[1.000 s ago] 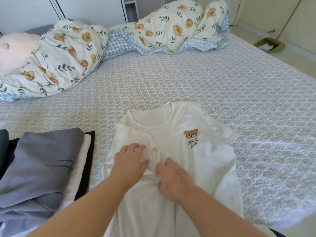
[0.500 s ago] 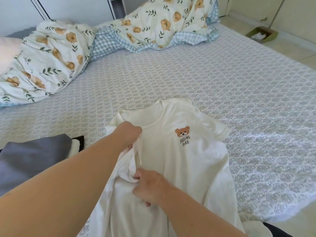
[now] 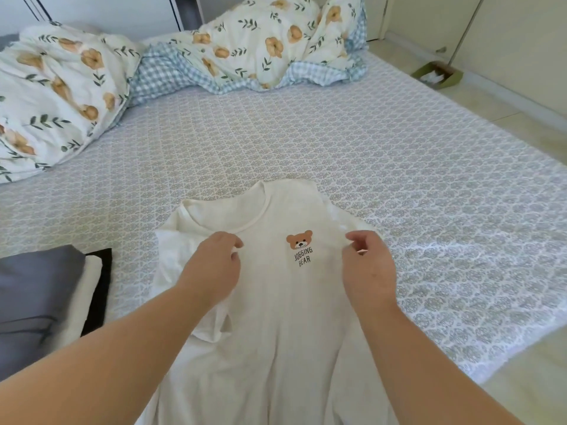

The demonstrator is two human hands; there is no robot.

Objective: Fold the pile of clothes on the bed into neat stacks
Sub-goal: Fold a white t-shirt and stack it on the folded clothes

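Observation:
A white T-shirt (image 3: 276, 317) with a small bear print lies face up on the bed, collar pointing away from me. My left hand (image 3: 214, 265) rests on it just below the collar's left side, fingers curled onto the cloth. My right hand (image 3: 368, 268) is at the shirt's right shoulder, thumb and forefinger pinched on the fabric there. The left sleeve is bunched under my left wrist. A stack of folded clothes (image 3: 40, 289) sits at the left, grey on top, with white and black layers beneath.
A floral and checked duvet (image 3: 214, 56) is heaped along the far side of the bed (image 3: 337, 142). The bed's right edge drops to a tiled floor (image 3: 521, 378), where a green box (image 3: 437, 75) stands near the wall.
My right hand left the left sleeve and crossed to the right shoulder. My left hand dropped the raised sleeve and settled near the collar. The view shifted slightly left.

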